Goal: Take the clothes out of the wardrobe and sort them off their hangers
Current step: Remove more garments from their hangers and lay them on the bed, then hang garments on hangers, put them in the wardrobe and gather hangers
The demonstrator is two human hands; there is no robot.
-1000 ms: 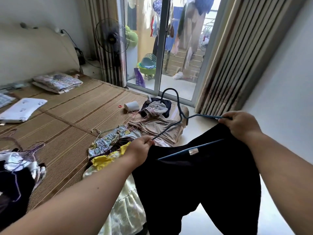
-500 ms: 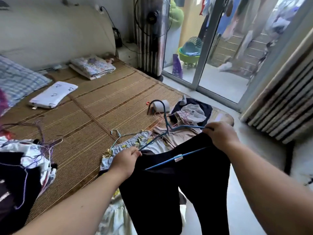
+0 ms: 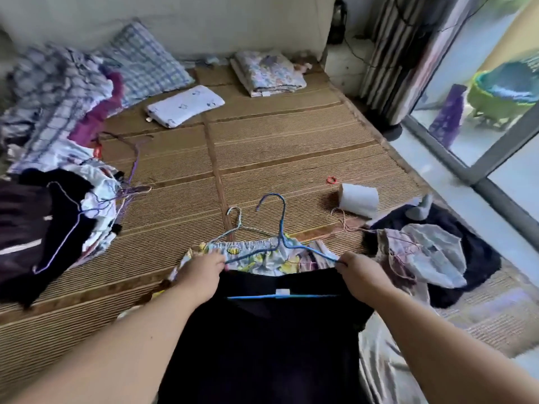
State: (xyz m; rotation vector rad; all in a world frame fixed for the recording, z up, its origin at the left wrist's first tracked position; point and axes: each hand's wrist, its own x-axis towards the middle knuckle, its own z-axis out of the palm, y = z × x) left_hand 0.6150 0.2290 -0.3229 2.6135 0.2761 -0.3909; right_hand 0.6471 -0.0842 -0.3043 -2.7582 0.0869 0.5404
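A black garment (image 3: 262, 339) hangs from a blue wire hanger (image 3: 281, 228) over the near edge of the bed. My left hand (image 3: 201, 272) grips the garment's left shoulder at the hanger's left end. My right hand (image 3: 360, 272) grips the right shoulder at the hanger's right end. The hanger's hook points away from me. Under it lies a yellow-flowered garment (image 3: 262, 255) on a pale wire hanger (image 3: 234, 225).
A woven mat (image 3: 277, 153) covers the bed. A heap of clothes on hangers (image 3: 58, 205) lies at left, another pile (image 3: 431, 258) at right. A tissue roll (image 3: 358, 199), a folded white cloth (image 3: 185, 107), a folded blanket (image 3: 267, 72) and a checked pillow (image 3: 143, 62) lie farther back. A glass door (image 3: 481, 112) stands at right.
My view has swung left and down toward the bed. Both hands have lowered the black garment and hanger over the flowered garment, the hook now pointing away.
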